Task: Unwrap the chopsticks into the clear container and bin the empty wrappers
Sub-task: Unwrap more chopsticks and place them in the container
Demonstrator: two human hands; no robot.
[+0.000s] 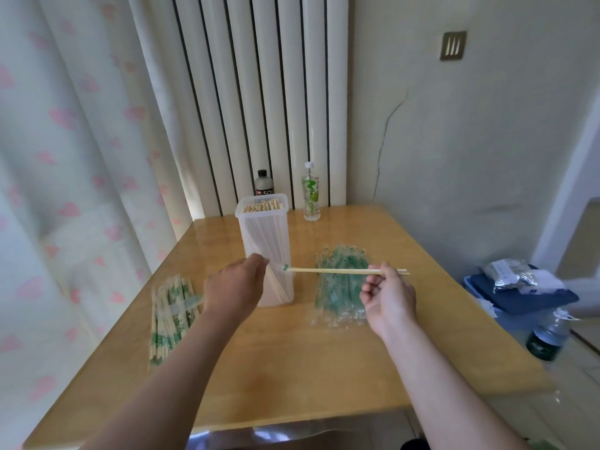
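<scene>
**A light pair, pinched at both ends**

My right grip pinched the bare chopsticks near their right-hand end. My left grip seemed to pinch the thin wrapper at their other tip, though blur hid the fingers. The pair looked light, stiff and smooth, best held near one end, and the film limp and slippery. Just behind my left grip the clear container stood packed with chopsticks. Beneath my right grip lay empty wrappers on the desk.
</scene>
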